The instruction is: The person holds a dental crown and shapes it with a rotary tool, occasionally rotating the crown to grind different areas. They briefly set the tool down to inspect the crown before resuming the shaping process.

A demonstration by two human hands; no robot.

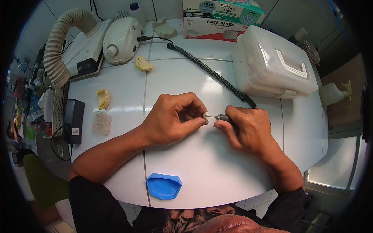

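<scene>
Between the thumb and fingertips of my left hand (171,118) is a small pale piece (205,115), perhaps a dental part, mostly covered by the fingers. My right hand (250,128) grips a rotary handpiece (223,117). Its thin metal bur (211,116) points left and meets the pale piece, or nearly so. A black coiled cord (213,73) leads from the handpiece towards the white control unit (122,40). Two yellowish dental casts, one upper (143,64) and one further left (103,99), lie beyond my left forearm. Near the front edge sits a blue tray-like mould (164,186).
A clear small box (101,123) and a black adapter (74,121) are at the left. Behind them stands a unit with a ribbed hose (58,46). A lidded plastic case (274,62) occupies the back right, beside face mask boxes (217,27). A spray bottle (334,93) is far right.
</scene>
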